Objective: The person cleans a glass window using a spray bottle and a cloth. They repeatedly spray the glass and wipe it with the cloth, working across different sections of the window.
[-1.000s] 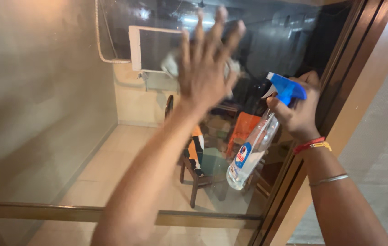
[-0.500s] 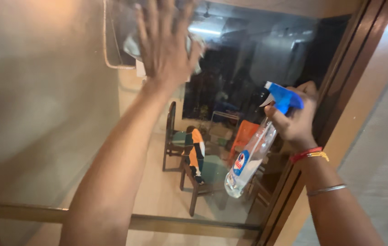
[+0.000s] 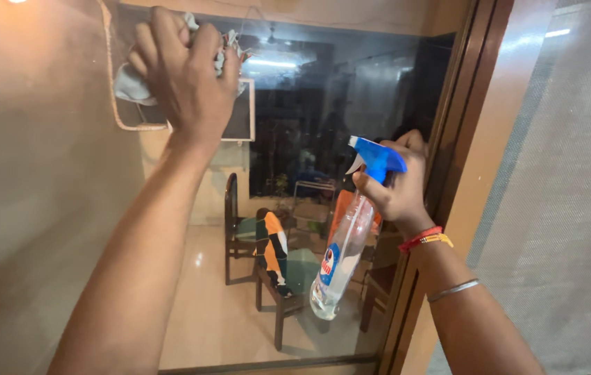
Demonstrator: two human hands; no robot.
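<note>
**Cloth high on the glass, bottle dangling low**

Up and over it goes: your left hand [image 3: 188, 73] has slid from the middle of the pane to its top-left corner since a second ago, and the flat, splayed palm has bunched up, fingers [image 3: 170, 35] now curled tight around a pale cloth [image 3: 132, 83] pressed to the glass [image 3: 323, 90]. Your right hand [image 3: 396, 184] has barely shifted beside the brown window frame [image 3: 451, 167].

Head view, the only one you have: your right fingers are wrapped round the blue trigger head of a clear spray bottle [image 3: 340, 260], which hangs nozzle-up, body tilted down and left, just off the pane. Liquid sits low in it.

Now the hazards, as I judge them. That bottle hangs from the neck alone; loosen your hold while you stretch with the other arm and it could slip and drop. Its base swings near the glass, so a knock is possible. An index finger rests near the trigger: a stray squeeze would spray unintended. And the cloth is wadded small, so bare knuckles might smear the pane. Reflections of chairs [image 3: 267, 271] also mask streaks.
</note>
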